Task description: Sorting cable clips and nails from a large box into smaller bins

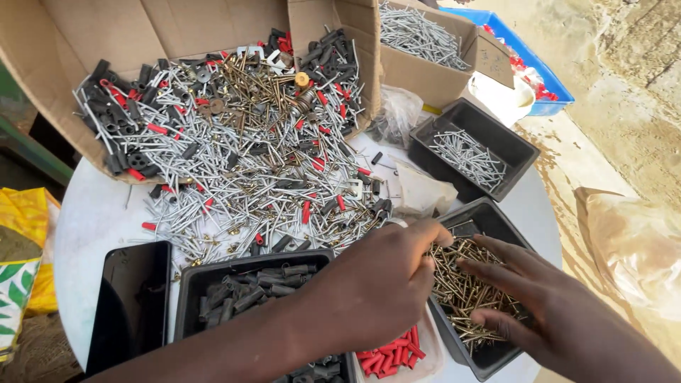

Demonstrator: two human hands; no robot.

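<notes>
My left hand (pixel 386 273) reaches across from the left, its fingertips at the near-left rim of a black tray (pixel 489 358) of brass screws (pixel 464 287); whether it holds anything I cannot tell. My right hand (pixel 528 291) lies flat, fingers spread, on the brass screws in that tray. A big mixed heap of silver nails, brass screws, black and red plugs (pixel 248 149) spills from a torn cardboard box (pixel 50 78) onto the round white table (pixel 89 220).
A black tray of dark plugs (pixel 248 287) sits under my left forearm, a white tray of red plugs (pixel 394 354) beside it. Another black tray (pixel 496 138) holds silver nails; a cardboard box of nails (pixel 418 35) and a blue tray (pixel 528 53) stand behind. An empty black tray (pixel 131 305) sits at left.
</notes>
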